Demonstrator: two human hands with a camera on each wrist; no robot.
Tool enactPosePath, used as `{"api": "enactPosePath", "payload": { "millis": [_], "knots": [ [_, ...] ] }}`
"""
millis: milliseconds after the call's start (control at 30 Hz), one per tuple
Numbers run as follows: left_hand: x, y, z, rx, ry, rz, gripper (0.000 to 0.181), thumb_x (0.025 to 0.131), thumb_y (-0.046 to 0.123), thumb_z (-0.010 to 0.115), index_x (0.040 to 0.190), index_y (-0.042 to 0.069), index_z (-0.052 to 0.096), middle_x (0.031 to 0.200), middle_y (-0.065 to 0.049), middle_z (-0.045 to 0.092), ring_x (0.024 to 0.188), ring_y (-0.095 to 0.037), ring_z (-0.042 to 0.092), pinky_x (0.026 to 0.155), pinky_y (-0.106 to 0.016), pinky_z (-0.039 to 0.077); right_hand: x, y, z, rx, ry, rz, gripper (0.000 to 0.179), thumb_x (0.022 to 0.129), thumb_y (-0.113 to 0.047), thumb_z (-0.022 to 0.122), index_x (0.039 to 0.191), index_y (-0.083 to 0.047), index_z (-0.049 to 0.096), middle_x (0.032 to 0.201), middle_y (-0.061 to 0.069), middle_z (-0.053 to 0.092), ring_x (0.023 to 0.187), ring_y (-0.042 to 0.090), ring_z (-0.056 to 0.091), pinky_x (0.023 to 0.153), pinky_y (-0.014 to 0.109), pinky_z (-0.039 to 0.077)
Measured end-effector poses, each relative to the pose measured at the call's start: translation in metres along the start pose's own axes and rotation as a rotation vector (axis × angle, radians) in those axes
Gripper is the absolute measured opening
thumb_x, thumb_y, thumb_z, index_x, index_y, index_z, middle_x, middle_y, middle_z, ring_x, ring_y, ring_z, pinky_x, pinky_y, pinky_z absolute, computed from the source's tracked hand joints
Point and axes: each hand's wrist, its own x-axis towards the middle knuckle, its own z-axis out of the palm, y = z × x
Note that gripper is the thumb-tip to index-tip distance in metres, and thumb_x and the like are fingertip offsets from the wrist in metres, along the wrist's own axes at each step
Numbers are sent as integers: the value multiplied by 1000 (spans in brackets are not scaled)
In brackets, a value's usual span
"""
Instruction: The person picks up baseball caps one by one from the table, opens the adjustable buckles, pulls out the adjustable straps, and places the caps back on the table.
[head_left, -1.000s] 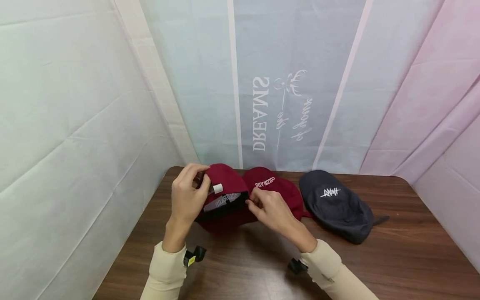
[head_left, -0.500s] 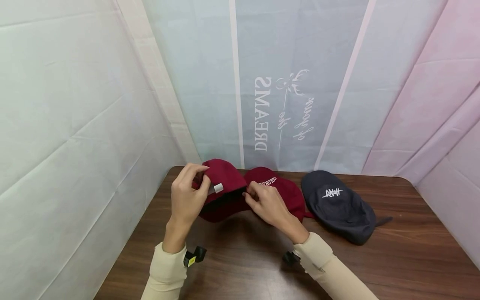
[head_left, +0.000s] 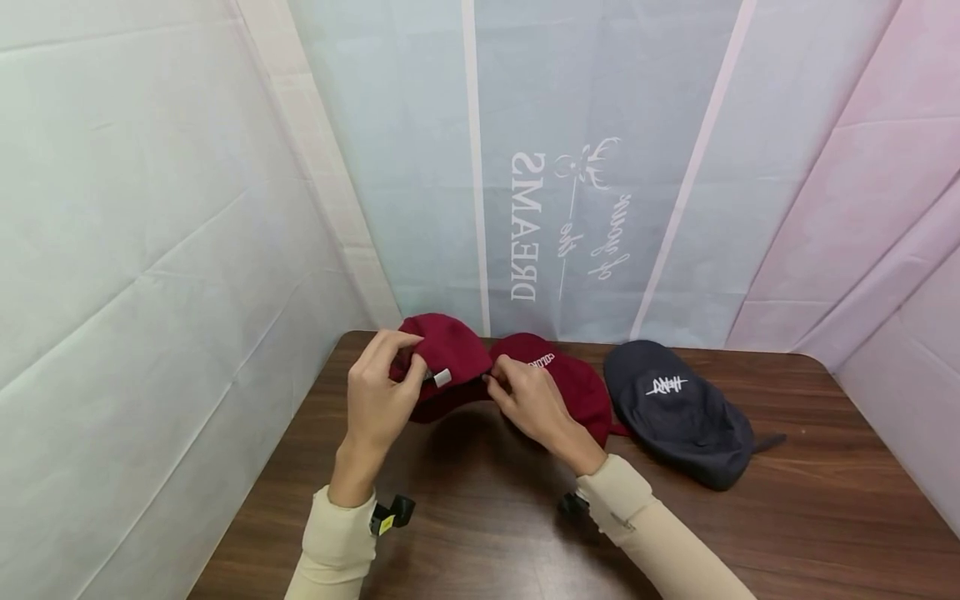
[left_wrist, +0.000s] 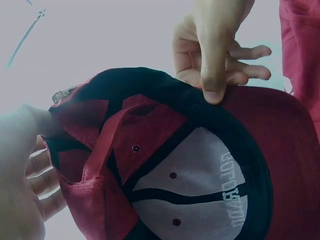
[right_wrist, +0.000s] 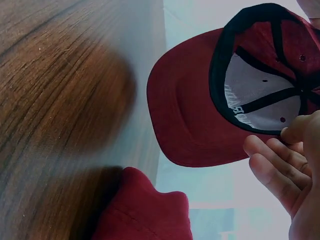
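A dark red baseball cap (head_left: 450, 346) is held raised above the table, its crown facing up and away in the head view. My left hand (head_left: 378, 392) grips its back edge near the strap, beside a small white tag (head_left: 442, 377). With thumb and fingers, my right hand (head_left: 531, 400) pinches the rim on the right side. In the left wrist view, the right thumb (left_wrist: 214, 92) presses the black sweatband, and the grey lining (left_wrist: 190, 175) with reversed lettering shows inside. The brim (right_wrist: 182, 105) appears plainly in the right wrist view.
A second dark red cap (head_left: 585, 400), lettered in white, lies behind the right hand. To its right lies a navy cap (head_left: 675, 417) with white lettering. They rest on a brown wooden table (head_left: 480, 525) enclosed by fabric walls (head_left: 187, 275).
The held cap has tilted and risen, so its inside has gone from the head view. My right hand has shifted slightly left and up with it, while my left hand keeps its grip.
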Motion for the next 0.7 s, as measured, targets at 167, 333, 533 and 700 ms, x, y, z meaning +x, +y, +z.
{"api": "enactPosePath", "payload": {
  "millis": [167,333,533,700],
  "knots": [
    [-5,-2,2,1,2,7,20,88,-11,63,100,0,75,91,-12,70,69,-19,54,62,-28,45,0,3,6,-39,-16,21,18,92,-7,75,84,-14,60,73,-3,63,60,8,54,55,29,48],
    [-10,-4,5,6,-3,4,17,89,-9,64,99,0,75,94,-12,72,69,-18,55,61,-26,45,0,7,11,-70,-19,27,18,91,-7,75,85,-14,59,72,-3,62,60,9,54,54,31,49],
    [-16,-6,10,-7,-18,0,15,90,-6,65,99,2,75,94,-10,72,71,-18,56,62,-24,46,0,12,16,-101,-39,47,21,92,-10,75,84,-13,56,68,-2,56,59,10,48,53,31,44],
    [-19,-8,13,-4,-36,-7,15,90,-5,67,99,4,75,93,-8,72,72,-17,56,63,-24,46,1,15,19,-131,-61,66,23,91,-11,79,84,-13,56,66,-2,56,58,11,49,52,33,45]
  ]
}}
